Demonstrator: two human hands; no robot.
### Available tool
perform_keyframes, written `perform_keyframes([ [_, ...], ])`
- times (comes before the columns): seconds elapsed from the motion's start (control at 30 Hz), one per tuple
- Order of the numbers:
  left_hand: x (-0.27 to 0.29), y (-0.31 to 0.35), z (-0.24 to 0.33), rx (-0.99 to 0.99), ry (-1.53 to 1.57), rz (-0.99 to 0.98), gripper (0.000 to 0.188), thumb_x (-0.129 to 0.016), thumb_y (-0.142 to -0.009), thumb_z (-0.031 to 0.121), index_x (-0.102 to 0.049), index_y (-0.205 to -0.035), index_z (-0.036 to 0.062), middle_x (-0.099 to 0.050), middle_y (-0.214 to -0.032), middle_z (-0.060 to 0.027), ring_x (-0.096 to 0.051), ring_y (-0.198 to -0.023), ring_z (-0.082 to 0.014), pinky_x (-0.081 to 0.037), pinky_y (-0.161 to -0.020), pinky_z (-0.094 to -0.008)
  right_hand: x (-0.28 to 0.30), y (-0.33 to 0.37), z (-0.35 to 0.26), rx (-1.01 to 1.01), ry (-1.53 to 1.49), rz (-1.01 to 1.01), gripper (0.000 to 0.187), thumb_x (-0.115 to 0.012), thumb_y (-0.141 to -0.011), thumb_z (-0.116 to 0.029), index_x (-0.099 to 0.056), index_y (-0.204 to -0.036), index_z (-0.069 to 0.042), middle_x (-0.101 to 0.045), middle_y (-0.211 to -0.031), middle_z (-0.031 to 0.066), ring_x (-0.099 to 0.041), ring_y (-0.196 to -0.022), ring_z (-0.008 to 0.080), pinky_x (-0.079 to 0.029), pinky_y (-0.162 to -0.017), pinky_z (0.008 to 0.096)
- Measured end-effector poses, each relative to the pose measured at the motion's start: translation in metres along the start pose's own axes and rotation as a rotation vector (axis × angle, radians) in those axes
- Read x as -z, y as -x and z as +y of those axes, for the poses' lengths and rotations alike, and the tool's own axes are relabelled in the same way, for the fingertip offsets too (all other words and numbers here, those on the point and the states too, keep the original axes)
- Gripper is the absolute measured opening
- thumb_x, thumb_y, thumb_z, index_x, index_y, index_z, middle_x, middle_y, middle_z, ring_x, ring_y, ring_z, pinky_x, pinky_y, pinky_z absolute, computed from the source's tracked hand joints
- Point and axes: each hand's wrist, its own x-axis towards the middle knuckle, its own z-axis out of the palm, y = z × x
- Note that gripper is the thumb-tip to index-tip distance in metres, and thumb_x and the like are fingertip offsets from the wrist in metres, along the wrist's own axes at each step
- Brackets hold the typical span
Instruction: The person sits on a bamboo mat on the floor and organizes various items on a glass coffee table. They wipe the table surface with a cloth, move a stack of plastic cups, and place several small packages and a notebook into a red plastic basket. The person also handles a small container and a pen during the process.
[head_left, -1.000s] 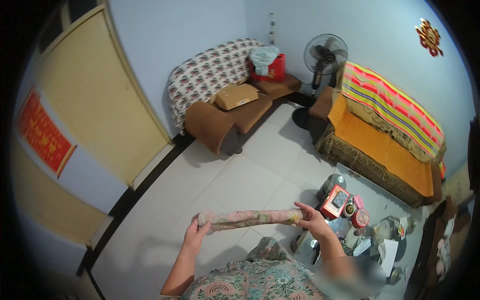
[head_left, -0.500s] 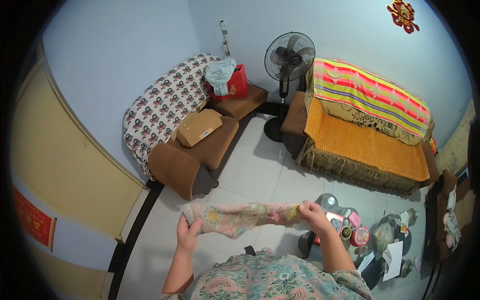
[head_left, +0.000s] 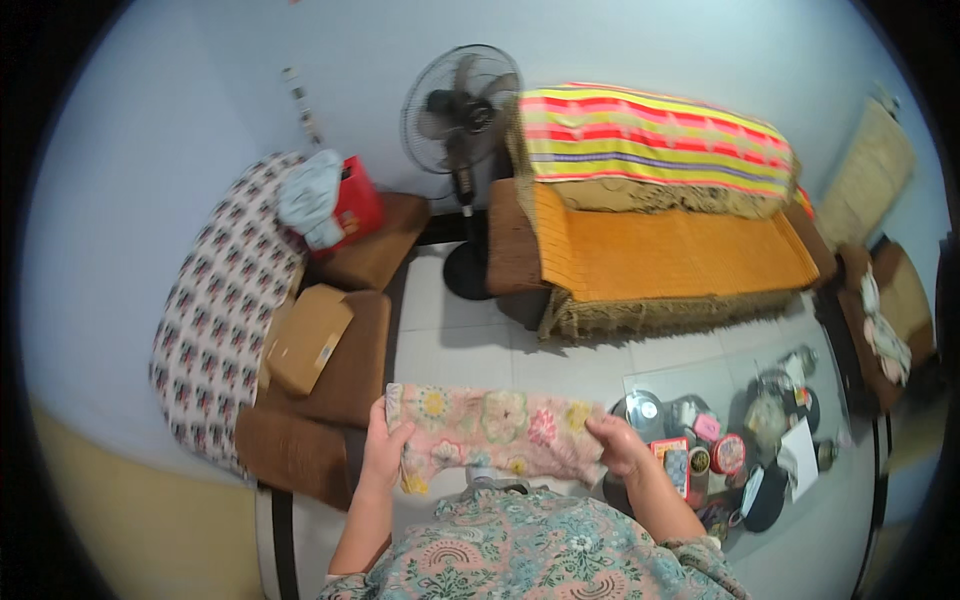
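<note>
Left hand (head_left: 384,450) and right hand (head_left: 620,448): what's between them?

"Largest first: an orange-covered sofa (head_left: 680,258) stands upper right of the frame, a glass table (head_left: 730,383) lower right, and the pink floral cloth (head_left: 495,430) stretches between both hands at lower centre."

"What's changed?"

"No longer a narrow strip as a second ago, it spreads wider, so more flowers show."

"And the pose?"

"Each hand pinches one end, thumbs (head_left: 403,434) in front; other fingers seem tucked behind, mostly hidden."
</note>
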Motion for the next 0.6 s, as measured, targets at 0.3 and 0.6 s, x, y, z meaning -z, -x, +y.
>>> perform_keyframes([
  [0.3,-0.065,-0.225,0.007,0.138,-0.155,-0.334,0.05,-0.051,-0.086,-0.003,-0.038,-0.133,-0.0005,-0.051,-0.126,-0.0122,-0.053,-0.114,-0.0187,-0.043,-0.098,-0.0327,-0.038,-0.049,-0.063,0.446,-0.189,0.251,0.04,-0.054,-0.096,-0.024,-0.047,-0.131,-0.005,-0.055,-0.124,0.0036,-0.053,-0.111,0.0163,-0.042,-0.095,0.0329],
  [0.6,-0.271,-0.267,-0.067,-0.078,-0.52,-1.383,0.04,-0.055,-0.09,0.006,-0.049,-0.129,0.0061,-0.046,-0.125,-0.0087,-0.05,-0.114,-0.0175,-0.042,-0.096,-0.03,0.019,-0.08,-0.088,0.547,-0.395,0.358,0.037,-0.044,-0.1,-0.039,-0.044,-0.132,-0.021,-0.056,-0.114,-0.0042,-0.052,-0.101,0.0115,-0.041,-0.088,0.0329],
])
